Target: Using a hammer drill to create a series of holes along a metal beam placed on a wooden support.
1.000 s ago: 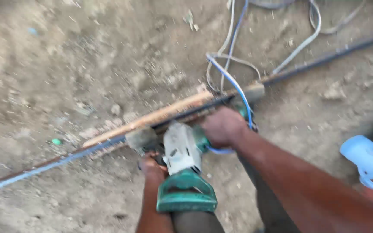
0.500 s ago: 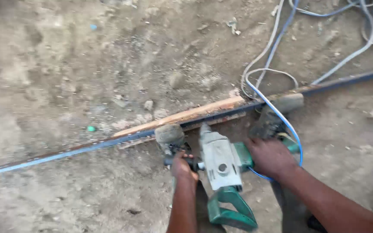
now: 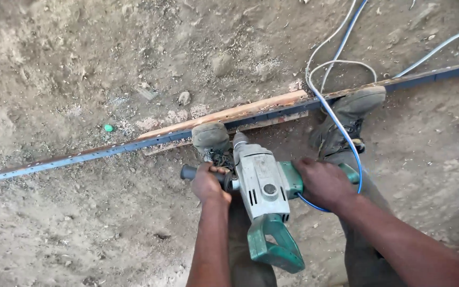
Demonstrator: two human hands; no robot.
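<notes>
**Both hands and both boots fix the drill and the bar**

The person stands over a long blue steel bar (image 3: 107,150) that lies on the dirt ground (image 3: 81,64), and holds a heavy green and grey electric drill (image 3: 264,186) with its nose pointing down at the bar. The left hand (image 3: 208,183) is closed around the black side handle (image 3: 189,171), and the right hand (image 3: 322,183) is closed around the green handle on the other side. I think two grips on opposite sides are there to resist the twisting of such a big machine.

The left boot (image 3: 211,137) presses on the bar just beside the drill nose, and the right boot (image 3: 349,109) stands on it further along, probably so that the bar does not move. Under the bar lies a wooden strip (image 3: 229,114), which seems to lift it from the soil. The blue cable (image 3: 341,127) runs from the drill over the right boot and away. The drill bit itself is hidden. A small green cap (image 3: 108,127) lies apart on the ground.
</notes>
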